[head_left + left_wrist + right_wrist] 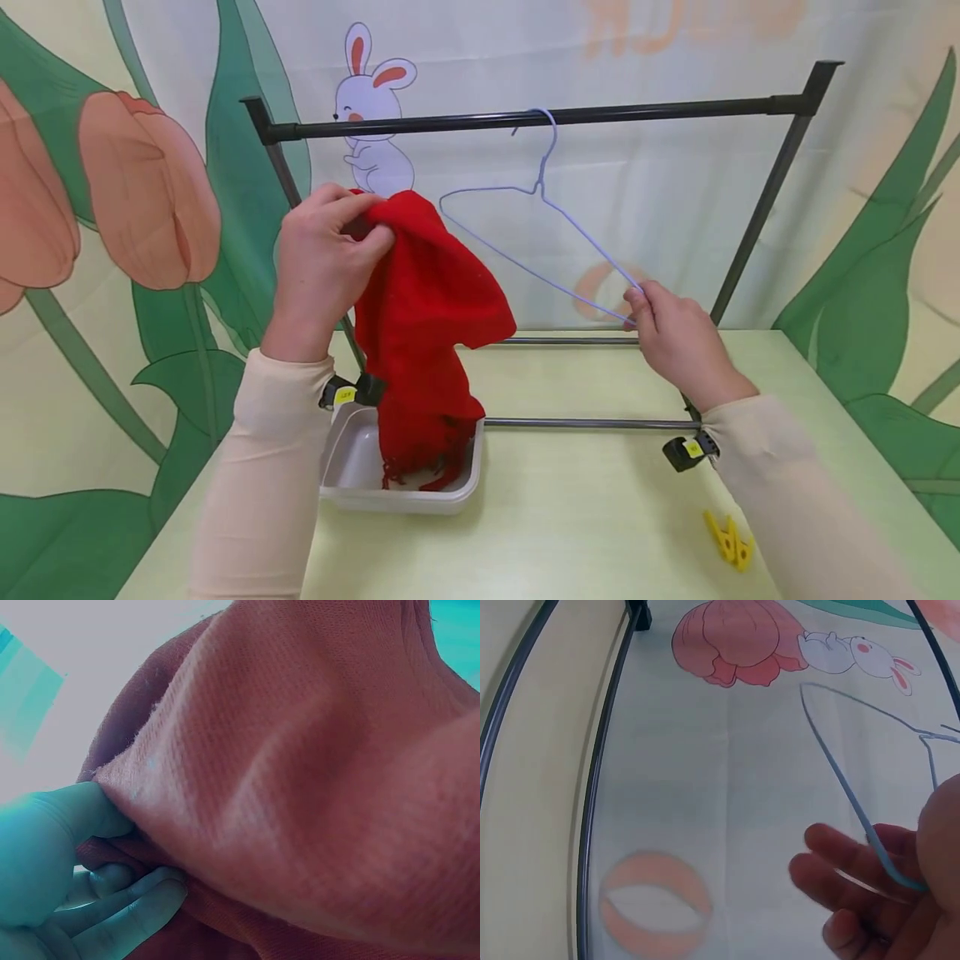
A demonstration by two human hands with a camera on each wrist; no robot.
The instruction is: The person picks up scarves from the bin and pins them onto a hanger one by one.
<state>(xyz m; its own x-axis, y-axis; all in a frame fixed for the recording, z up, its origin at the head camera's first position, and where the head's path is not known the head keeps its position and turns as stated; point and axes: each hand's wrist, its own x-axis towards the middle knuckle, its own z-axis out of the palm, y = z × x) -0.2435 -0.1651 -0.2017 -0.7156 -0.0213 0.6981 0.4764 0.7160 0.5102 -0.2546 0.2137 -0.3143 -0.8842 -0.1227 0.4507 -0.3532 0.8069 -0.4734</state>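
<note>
A red scarf (427, 317) with a fringed end hangs from my left hand (326, 258), which pinches its upper edge between thumb and fingers. The fringe dangles into a white plastic basin (348, 467). Close up in the left wrist view, the knitted scarf (285, 780) fills most of the picture. With my right hand (678, 342) I grip the right corner of a light purple wire hanger (517, 268), whose hook loops over the rack's top bar. That hanger (832, 761) runs into my curled fingers in the right wrist view. The scarf is beside the hanger, left of it.
A black metal rack (637, 112) stands on the pale green table (570, 517), its lower bars crossing behind the basin. Yellow clothespins (729, 542) lie at the front right. Behind the rack hangs a printed cloth backdrop (675, 200) with tulips and a rabbit.
</note>
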